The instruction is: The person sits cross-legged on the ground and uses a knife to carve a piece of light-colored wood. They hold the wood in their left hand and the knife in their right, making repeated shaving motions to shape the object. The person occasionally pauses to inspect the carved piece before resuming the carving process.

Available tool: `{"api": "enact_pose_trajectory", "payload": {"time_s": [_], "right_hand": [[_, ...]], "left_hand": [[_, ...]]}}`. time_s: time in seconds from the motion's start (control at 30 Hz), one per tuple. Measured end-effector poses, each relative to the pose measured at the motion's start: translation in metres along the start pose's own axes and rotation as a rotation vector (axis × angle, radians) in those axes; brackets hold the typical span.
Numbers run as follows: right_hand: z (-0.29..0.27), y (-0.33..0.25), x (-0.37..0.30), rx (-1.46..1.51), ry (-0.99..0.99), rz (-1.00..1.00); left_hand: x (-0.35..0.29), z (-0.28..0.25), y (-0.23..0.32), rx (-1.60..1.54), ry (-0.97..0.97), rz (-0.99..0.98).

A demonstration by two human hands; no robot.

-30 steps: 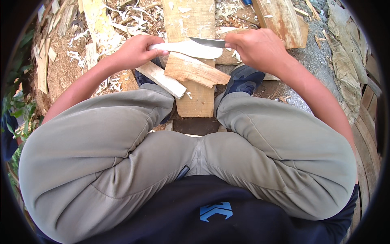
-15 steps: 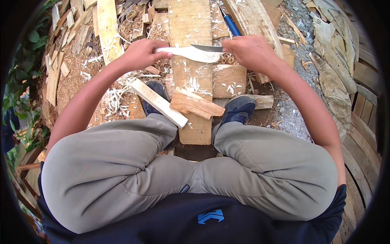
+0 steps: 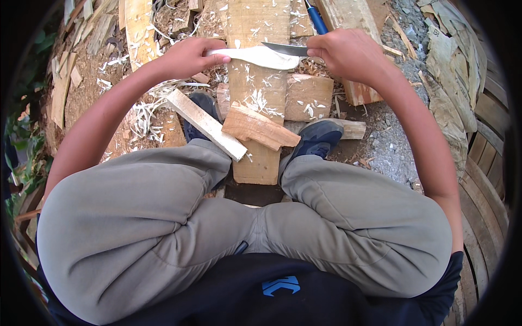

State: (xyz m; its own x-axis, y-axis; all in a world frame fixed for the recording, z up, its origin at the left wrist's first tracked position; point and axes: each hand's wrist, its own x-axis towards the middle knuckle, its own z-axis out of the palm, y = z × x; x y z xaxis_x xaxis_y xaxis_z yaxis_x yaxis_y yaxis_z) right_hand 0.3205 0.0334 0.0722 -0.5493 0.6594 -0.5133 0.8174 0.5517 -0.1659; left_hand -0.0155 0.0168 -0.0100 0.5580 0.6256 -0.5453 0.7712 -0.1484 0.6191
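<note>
Two offcuts (image 3: 258, 127) overlapped the plank (image 3: 255, 169); left fingers (image 3: 220, 58) pinched the crosswise carving (image 3: 251, 56), broad end rightward; right fingers (image 3: 316, 43) seemingly clenched a knife (image 3: 285, 49).

A plank (image 3: 257, 171) runs forward between the left shoe (image 3: 205, 105) and right shoe (image 3: 319, 136), a block (image 3: 262, 127) across its near part, shavings (image 3: 256, 103) just beyond. Farther forward, a workpiece (image 3: 251, 55) crosses above the plank, a knife (image 3: 286, 50) at its right part. Gravel (image 3: 389, 149) lies rightward.

smooth matt pale carved wood piece (image 3: 255, 56), dull grey metal knife blade (image 3: 285, 49), flat wooden plank (image 3: 256, 166), rough-edged brown wood block (image 3: 260, 126), thin curled wood shavings (image 3: 258, 100), smooth blue plastic-looking handle (image 3: 317, 20), matt grey cloth trousers (image 3: 125, 212), coarse grey gravel (image 3: 389, 146)
</note>
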Motion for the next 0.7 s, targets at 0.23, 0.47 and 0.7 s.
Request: {"api": "enact_pose_trajectory", "payload": {"time_s": [0.23, 0.47, 0.7], "right_hand": [[0.026, 0.002, -0.003, 0.189, 0.150, -0.023], [0.019, -0.013, -0.004, 0.265, 0.063, 0.064], [0.029, -0.015, -0.003, 0.328, 0.041, 0.085]], "left_hand": [[0.003, 0.002, -0.003, 0.013, 0.033, 0.051], [0.000, -0.004, 0.004, 0.022, -0.019, 0.008], [-0.001, 0.010, -0.006, -0.082, 0.029, 0.014]]}}
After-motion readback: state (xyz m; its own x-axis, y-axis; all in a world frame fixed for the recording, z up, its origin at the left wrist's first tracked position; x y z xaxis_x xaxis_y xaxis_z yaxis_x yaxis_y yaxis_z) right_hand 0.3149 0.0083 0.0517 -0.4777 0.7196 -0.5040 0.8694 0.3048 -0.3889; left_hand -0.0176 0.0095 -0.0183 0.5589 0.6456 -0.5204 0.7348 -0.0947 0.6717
